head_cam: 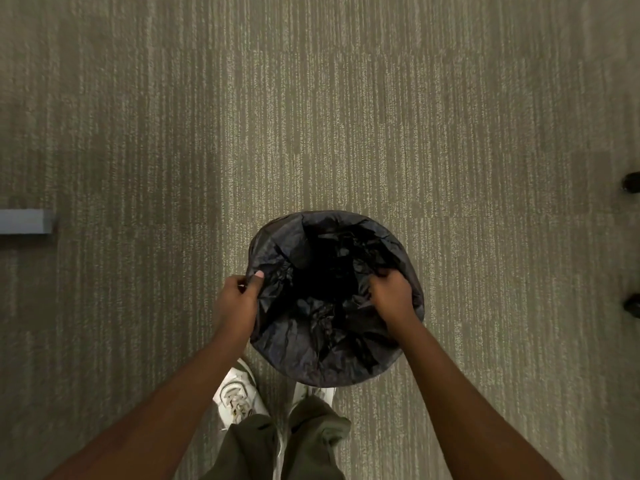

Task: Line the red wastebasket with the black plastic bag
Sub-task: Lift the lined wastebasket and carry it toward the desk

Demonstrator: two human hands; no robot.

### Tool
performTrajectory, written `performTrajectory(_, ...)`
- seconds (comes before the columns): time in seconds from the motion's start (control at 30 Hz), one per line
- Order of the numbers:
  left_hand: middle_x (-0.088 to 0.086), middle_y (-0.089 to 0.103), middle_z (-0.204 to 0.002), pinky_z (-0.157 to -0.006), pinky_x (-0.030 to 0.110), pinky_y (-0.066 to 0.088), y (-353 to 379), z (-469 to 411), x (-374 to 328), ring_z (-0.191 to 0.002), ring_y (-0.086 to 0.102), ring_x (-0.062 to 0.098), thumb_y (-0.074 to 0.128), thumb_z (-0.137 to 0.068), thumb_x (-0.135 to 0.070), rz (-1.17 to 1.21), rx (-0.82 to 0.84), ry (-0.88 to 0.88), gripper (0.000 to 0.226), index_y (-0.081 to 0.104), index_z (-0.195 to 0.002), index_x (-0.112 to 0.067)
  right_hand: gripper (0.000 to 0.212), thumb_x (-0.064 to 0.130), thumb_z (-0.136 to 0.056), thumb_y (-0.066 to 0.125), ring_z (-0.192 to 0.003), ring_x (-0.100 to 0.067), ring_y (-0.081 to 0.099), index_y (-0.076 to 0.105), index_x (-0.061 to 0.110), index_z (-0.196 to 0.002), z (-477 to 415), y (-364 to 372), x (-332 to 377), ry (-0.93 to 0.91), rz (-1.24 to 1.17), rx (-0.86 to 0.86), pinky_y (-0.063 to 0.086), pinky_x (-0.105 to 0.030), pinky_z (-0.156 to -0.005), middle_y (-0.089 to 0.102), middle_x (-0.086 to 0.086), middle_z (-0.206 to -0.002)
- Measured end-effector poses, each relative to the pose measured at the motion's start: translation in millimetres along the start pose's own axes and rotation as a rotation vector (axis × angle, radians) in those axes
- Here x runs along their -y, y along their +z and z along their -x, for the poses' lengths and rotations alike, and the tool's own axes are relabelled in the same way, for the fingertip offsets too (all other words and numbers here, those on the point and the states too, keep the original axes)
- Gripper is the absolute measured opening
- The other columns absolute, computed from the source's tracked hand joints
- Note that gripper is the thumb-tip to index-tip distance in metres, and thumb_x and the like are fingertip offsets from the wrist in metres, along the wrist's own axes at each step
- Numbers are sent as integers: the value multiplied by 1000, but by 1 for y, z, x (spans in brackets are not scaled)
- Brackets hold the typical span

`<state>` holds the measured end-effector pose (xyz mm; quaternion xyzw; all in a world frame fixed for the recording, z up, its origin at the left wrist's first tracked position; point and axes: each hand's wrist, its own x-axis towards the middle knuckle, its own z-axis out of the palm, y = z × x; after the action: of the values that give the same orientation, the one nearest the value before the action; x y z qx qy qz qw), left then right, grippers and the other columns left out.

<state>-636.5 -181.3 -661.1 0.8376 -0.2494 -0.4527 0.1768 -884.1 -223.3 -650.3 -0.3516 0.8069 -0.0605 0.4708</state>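
Observation:
The black plastic bag [311, 348] is draped over a round bin on the carpet just ahead of my feet, its crumpled middle sunk inside. No red of the wastebasket shows; the bag hides it entirely. My left hand [239, 303] pinches the bag's edge at the left rim, thumb on top. My right hand [393, 296] is closed on the bag's film at the right side of the opening, knuckles up.
Grey-green striped carpet [311, 116] lies all around. A grey bar [24, 221] juts in at the left edge. Two dark round objects [632, 183] sit at the right edge. My white shoes [237, 396] stand right behind the bin.

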Motion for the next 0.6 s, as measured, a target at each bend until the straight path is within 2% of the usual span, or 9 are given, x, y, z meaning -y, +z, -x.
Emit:
performTrajectory(0.07, 4, 64, -97, -74, 37, 45, -1, 1, 2, -92, 61, 26, 57, -85, -55, 7, -20, -12, 53, 55, -117, -13, 25, 14, -86, 48, -74, -40, 64, 65, -2, -82, 9, -8, 6, -66, 28, -75, 53, -48, -71, 70, -23, -79)
performTrajectory(0.13, 12, 62, -111, -87, 43, 48, -4, 6, 6, -101, 60, 31, 58, -84, -55, -5, -57, -27, 63, 48, -127, -10, 21, 14, -81, 49, -74, -30, 65, 68, 12, -87, 17, -21, 8, -96, 131, -269, 50, -37, -69, 73, -11, -85)
performTrajectory(0.2, 16, 58, -119, -93, 48, 46, -6, 15, 11, -108, 57, 35, 56, -84, -55, -40, -94, -48, 64, 45, -126, -9, 32, 12, -72, 51, -79, -27, 63, 65, 17, -101, 22, -39, 9, -99, 207, -422, 43, -32, -68, 71, -8, -95)
performTrajectory(0.23, 17, 57, -120, -94, 48, 46, -7, 19, 13, -108, 56, 36, 55, -85, -54, -54, -110, -57, 61, 45, -123, -8, 42, 11, -69, 54, -86, -31, 63, 61, 14, -110, 21, -47, 7, -94, 244, -426, 44, -34, -71, 69, -12, -103)
performTrajectory(0.3, 20, 58, -118, -91, 43, 45, -7, 28, 18, -106, 56, 37, 53, -88, -49, -62, -128, -94, 53, 48, -119, -6, 61, 10, -69, 63, -104, -39, 60, 48, 7, -129, 15, -60, 3, -45, 284, -305, 50, -44, -83, 59, -22, -120)
performTrajectory(0.37, 22, 61, -116, -88, 41, 45, -5, 35, 20, -104, 58, 38, 50, -93, -42, -15, -103, -155, 46, 50, -118, -3, 65, 10, -78, 67, -111, -42, 57, 40, 6, -136, 11, -65, -2, 2, 201, -107, 50, -54, -93, 55, -26, -129)
performTrajectory(0.47, 25, 64, -112, -84, 39, 45, 4, 42, 19, -103, 60, 39, 49, -95, -32, 43, -53, -208, 37, 55, -110, 0, 45, 10, -87, 62, -107, -40, 60, 50, 5, -130, 7, -65, -3, -48, 216, 46, 50, -56, -92, 62, -25, -120)
performTrajectory(0.6, 27, 64, -109, -80, 39, 45, 8, 42, 12, -102, 61, 39, 53, -89, -14, 41, -35, -223, 25, 56, -107, 3, 30, 3, -88, 56, -101, -42, 60, 56, -3, -117, 1, -58, 11, -148, 415, 32, 50, -54, -89, 65, -26, -109)
